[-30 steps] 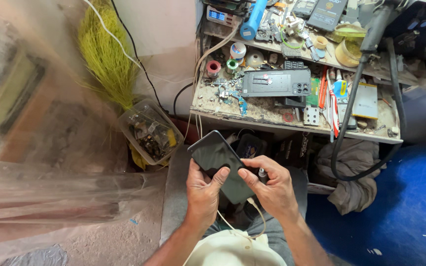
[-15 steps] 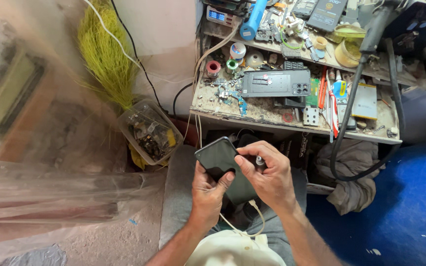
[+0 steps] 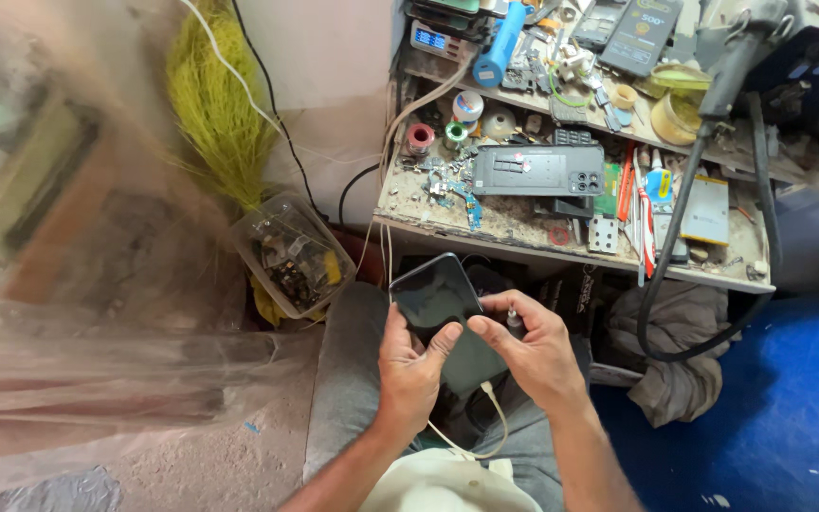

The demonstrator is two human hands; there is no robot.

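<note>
Since half a second ago, both hands have lowered the dark smartphone [image 3: 441,308] toward the lap, below the cluttered bench [image 3: 561,228]; left hand [image 3: 408,365] clasps its lower edge, thumb on the glass; right hand [image 3: 535,353] steadies the right side, seemingly pinching a small tool, though I cannot tell; one phone, one white cable [image 3: 490,417] plugged beneath; best kept level, cable slack.
</note>
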